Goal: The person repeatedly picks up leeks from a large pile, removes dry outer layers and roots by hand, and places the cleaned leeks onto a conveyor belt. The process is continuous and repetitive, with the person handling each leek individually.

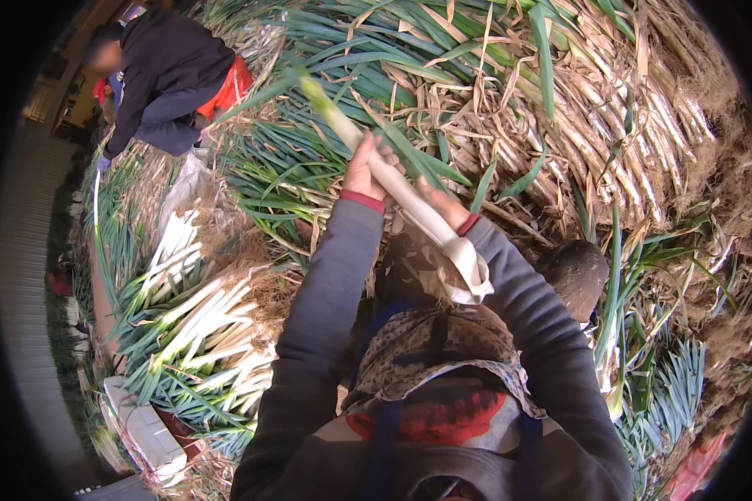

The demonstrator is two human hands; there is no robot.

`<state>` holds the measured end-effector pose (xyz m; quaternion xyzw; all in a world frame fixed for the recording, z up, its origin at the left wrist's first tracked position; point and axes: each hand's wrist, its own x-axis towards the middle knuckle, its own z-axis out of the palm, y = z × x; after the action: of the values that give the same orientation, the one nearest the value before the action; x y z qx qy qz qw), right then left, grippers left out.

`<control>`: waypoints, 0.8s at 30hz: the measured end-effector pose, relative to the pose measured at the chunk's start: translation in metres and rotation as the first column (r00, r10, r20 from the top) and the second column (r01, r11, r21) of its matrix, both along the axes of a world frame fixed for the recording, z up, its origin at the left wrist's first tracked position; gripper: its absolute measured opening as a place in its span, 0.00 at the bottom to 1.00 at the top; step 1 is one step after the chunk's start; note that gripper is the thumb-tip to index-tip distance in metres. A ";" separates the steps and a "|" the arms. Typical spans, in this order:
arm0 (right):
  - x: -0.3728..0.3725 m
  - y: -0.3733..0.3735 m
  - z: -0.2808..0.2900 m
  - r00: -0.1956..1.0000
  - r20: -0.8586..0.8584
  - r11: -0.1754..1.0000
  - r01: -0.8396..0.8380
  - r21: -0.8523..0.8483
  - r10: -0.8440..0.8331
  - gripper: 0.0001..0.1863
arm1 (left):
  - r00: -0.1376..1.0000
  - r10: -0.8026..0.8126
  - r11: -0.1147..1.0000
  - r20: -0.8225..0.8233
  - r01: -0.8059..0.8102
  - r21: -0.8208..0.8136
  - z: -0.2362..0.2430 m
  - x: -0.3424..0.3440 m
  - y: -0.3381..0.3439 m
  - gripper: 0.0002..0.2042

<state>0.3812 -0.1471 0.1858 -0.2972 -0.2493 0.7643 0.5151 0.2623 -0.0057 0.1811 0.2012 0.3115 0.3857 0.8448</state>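
Observation:
A long leek [401, 190] with a pale stalk lies slantwise across my lap, its green end pointing up and left. My left hand [366, 169] is closed around the stalk's middle. Lower down, my right hand [443, 205] grips the same stalk from its right side, its fingers partly hidden behind it. A loosened white outer layer [470, 271] hangs in a curl at the lower end, over my patterned apron [430, 346]. The root end is largely covered by this curl.
Unpeeled leeks [635, 159] with dry leaves and roots are heaped ahead and right. Cleaned white leeks [213, 334] lie in bundles at left. A white box [146, 434] stands lower left. Another person [171, 75] bends over leeks at upper left. My boot [572, 275] shows at right.

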 end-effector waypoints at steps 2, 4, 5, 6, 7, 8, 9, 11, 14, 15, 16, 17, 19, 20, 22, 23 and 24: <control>-0.001 -0.019 -0.006 0.996 0.070 0.997 -0.047 -0.063 0.051 0.32 | 0.999 0.029 0.995 -0.036 -0.032 -0.097 -0.029 -0.004 0.010 0.13; 0.002 -0.058 -0.018 1.000 -0.010 0.983 0.028 -0.183 -0.030 0.38 | 0.992 0.109 0.987 -0.068 -0.116 -0.114 -0.060 -0.008 0.025 0.10; 0.005 -0.082 -0.024 0.995 -0.035 0.984 0.085 -0.160 -0.091 0.40 | 0.974 0.173 0.977 -0.148 -0.189 -0.098 -0.075 -0.010 0.032 0.10; 0.008 -0.104 -0.029 0.996 -0.029 0.996 0.079 -0.035 -0.080 0.42 | 0.947 0.224 0.964 -0.231 -0.250 -0.089 -0.089 -0.015 0.038 0.10; 0.009 -0.129 -0.029 0.991 0.039 0.988 0.126 0.093 -0.130 0.42 | 0.954 0.190 0.958 -0.233 -0.233 -0.170 -0.100 -0.017 0.043 0.10; 0.013 -0.147 -0.027 0.982 0.155 0.990 0.092 0.105 -0.108 0.38 | 0.932 0.232 0.942 -0.279 -0.286 -0.173 -0.111 -0.017 0.044 0.10; 0.011 -0.161 -0.023 0.969 0.227 0.992 0.080 0.095 -0.100 0.34 | 0.929 0.224 0.936 -0.295 -0.290 -0.202 -0.119 -0.017 0.043 0.10; 0.011 -0.178 -0.010 0.951 0.299 0.997 0.075 0.033 -0.081 0.26 | 0.926 0.202 0.949 -0.320 -0.266 -0.168 -0.130 -0.007 0.034 0.12; 0.011 -0.191 0.021 0.958 0.279 0.994 0.089 -0.070 -0.066 0.20 | 0.929 0.128 0.954 -0.346 -0.211 -0.213 -0.138 0.017 0.021 0.13; 0.011 -0.196 0.030 0.934 0.357 0.995 0.058 -0.078 -0.026 0.19 | 0.932 0.152 0.960 -0.331 -0.219 -0.176 -0.140 0.020 0.020 0.13; 0.014 -0.203 0.037 0.905 0.426 0.994 0.058 -0.090 -0.014 0.19 | 0.925 0.107 0.963 -0.364 -0.188 -0.193 -0.141 0.017 0.027 0.15; 0.009 -0.220 0.045 0.763 0.642 0.997 0.039 0.069 -0.074 0.17 | 0.875 0.194 0.960 -0.443 -0.262 -0.097 -0.146 0.015 0.031 0.16; 0.016 -0.265 0.068 0.535 0.778 0.944 0.174 0.280 -0.329 0.13 | 0.852 0.149 0.923 -0.501 -0.302 -0.238 -0.150 -0.022 0.072 0.17; 0.021 -0.277 0.071 0.539 0.730 0.903 0.327 0.279 -0.420 0.11 | 0.804 0.218 0.894 -0.553 -0.392 -0.218 -0.153 -0.043 0.087 0.18; 0.036 -0.298 0.082 0.673 0.651 0.849 0.523 -0.083 -0.350 0.09 | 0.560 0.565 0.732 -0.606 -0.679 0.055 -0.160 -0.072 0.105 0.16; 0.051 -0.296 0.078 0.528 0.770 0.845 0.535 0.026 -0.358 0.07 | 0.467 0.587 0.729 -0.661 -0.660 0.181 -0.157 -0.081 0.111 0.16; 0.069 -0.297 0.078 0.368 0.857 0.843 0.522 0.131 -0.361 0.07 | 0.388 0.552 0.746 -0.738 -0.625 0.230 -0.155 -0.093 0.110 0.15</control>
<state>0.4505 -0.4439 0.2642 -0.7310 -0.3176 0.3644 0.4817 0.1697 0.1039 0.0261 0.1851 0.7061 0.5209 0.4425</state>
